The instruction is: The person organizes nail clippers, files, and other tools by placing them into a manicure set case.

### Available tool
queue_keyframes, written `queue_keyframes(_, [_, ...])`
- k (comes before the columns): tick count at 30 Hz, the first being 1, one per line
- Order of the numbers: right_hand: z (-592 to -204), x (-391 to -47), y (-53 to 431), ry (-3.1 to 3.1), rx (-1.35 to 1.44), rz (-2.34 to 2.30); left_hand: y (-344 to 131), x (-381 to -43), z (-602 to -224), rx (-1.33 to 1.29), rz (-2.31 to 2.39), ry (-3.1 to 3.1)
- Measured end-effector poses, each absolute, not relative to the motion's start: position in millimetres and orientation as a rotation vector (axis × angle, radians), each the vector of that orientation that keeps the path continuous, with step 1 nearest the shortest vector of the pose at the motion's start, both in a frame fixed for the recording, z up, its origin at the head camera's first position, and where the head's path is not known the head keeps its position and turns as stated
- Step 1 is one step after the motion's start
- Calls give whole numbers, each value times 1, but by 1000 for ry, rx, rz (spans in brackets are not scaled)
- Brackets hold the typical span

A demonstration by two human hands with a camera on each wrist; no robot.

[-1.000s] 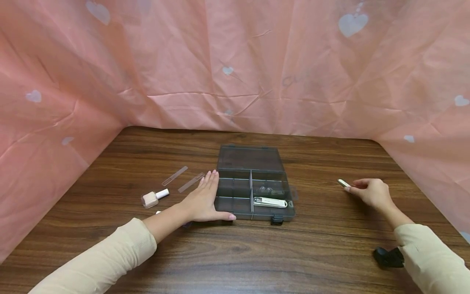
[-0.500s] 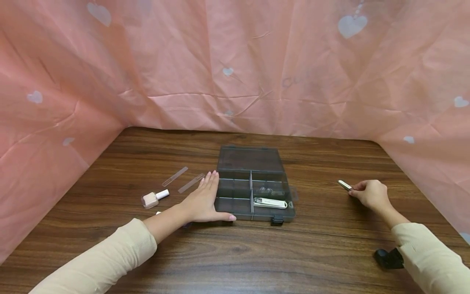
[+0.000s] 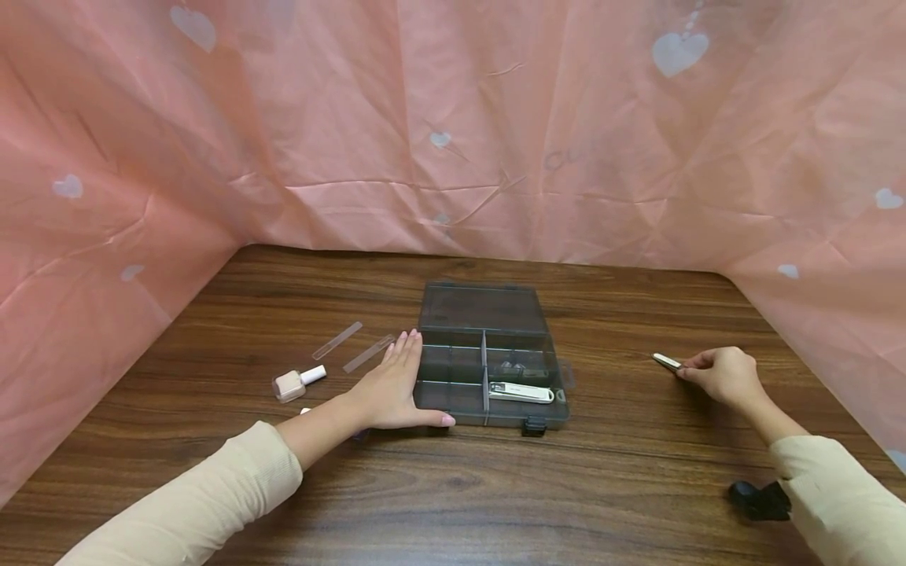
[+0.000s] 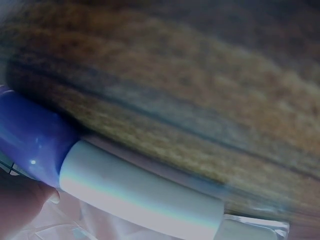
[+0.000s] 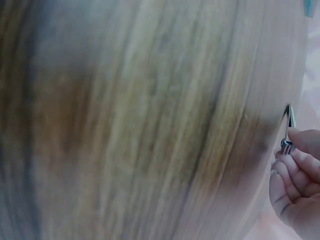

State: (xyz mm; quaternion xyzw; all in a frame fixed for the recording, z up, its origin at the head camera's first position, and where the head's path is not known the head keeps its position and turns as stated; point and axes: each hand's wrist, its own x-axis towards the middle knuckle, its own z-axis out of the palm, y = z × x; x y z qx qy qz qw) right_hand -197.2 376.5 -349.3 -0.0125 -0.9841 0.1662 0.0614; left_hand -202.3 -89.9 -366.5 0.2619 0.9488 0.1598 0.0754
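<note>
With fingers straight and thumb spread, my left hand point(image 3: 392, 389) rests along the left side of a dark translucent compartment box point(image 3: 453, 393), its lid laid back. A white-and-silver nail clipper point(image 3: 522, 392) lies in the box's front right compartment; small clear pieces point(image 3: 511, 367) sit behind it. Well to the right of the box, my right hand point(image 3: 723, 376) pinches a smaller, slim nail clipper point(image 3: 667, 362) between thumb and fingers, its free end pointing left. In the right wrist view, this small clipper point(image 5: 290, 122) shows its two arms spread in a narrow V.
A beige nail polish bottle point(image 3: 289, 385) with a white cap lies left of the box, near two clear strips point(image 3: 337, 339). Under my left wrist lies a purple polish bottle point(image 4: 35, 137) with a white cap point(image 4: 140, 190). A black object point(image 3: 760, 501) is by my right sleeve.
The small nail clipper has tilted and now shows a thinner side, while my right hand has shifted slightly right. My left hand and the box have stayed in place.
</note>
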Motion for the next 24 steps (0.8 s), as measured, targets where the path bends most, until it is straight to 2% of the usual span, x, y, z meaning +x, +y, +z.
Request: queue_keyframes(24, [-342, -179, 341, -2936, 164, 561, -90, -202, -367, 789, 481, 2843])
